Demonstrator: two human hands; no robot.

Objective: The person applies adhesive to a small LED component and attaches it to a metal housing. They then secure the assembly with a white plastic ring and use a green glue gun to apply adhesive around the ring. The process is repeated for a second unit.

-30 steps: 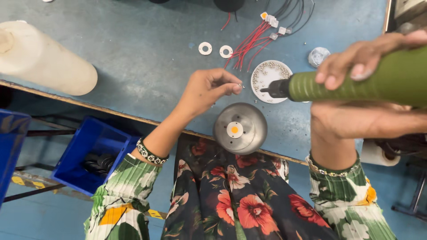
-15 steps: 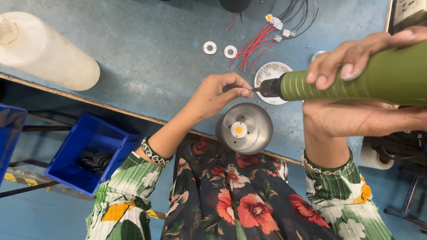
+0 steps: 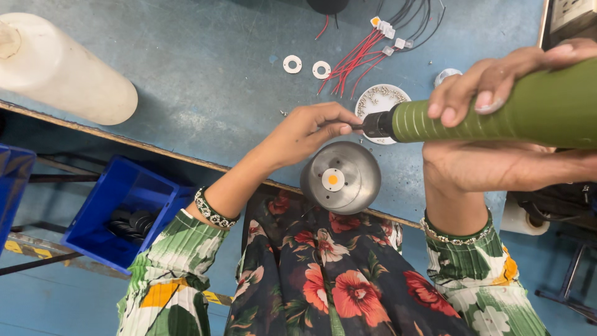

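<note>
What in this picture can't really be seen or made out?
- Tip of the green power screwdriver: head view, covered by the left hand fingertips.
- Screwdriver's rear end: cut off by the right edge.
- Right hand: palm hidden behind the tool.
- Blue bin contents: dark, too small.

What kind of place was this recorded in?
Probably a small lamp-assembly workbench: a green powered screwdriver, a round silver metal housing with an orange-dotted centre plate, and red and black connector wires.

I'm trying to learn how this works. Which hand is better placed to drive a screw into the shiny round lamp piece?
Probably the right hand: it grips the green screwdriver just above the lamp housing. The left hand only pinches at its tip.
</note>
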